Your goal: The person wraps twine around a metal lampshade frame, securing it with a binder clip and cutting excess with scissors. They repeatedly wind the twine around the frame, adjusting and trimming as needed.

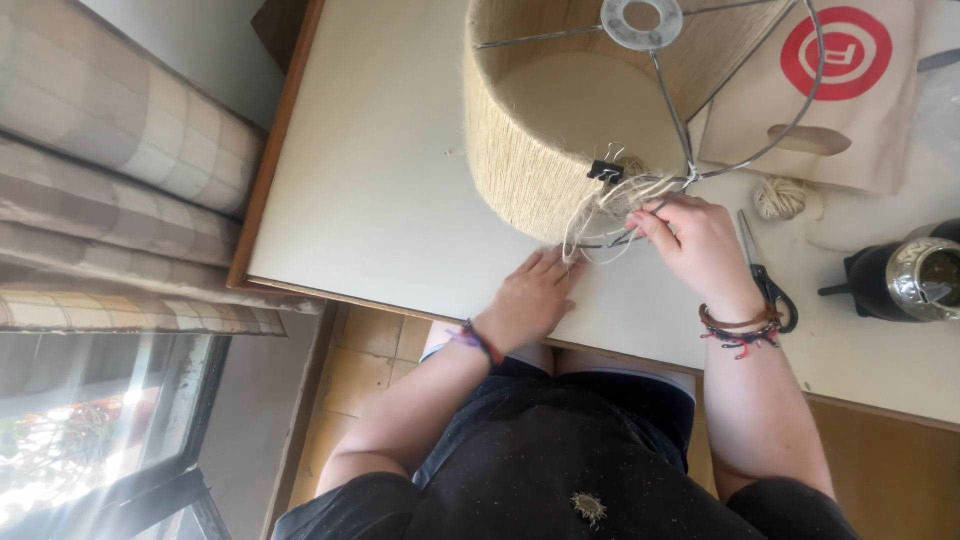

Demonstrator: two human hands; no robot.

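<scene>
A round lampshade (530,130) wrapped in beige twine lies on its side on the white table (380,190), its wire frame showing. A black binder clip (604,171) is clamped on its rim. My right hand (695,245) pinches loose strands of twine (610,205) at the rim's wire. My left hand (530,295) rests flat on the table just below the shade, fingers touching hanging twine.
Black-handled scissors (768,280) lie right of my right hand. A small twine ball (780,197) sits beyond them, beside a brown paper bag (840,90). A black and metal jug (915,280) stands at the far right. Checked curtains and a window are on the left.
</scene>
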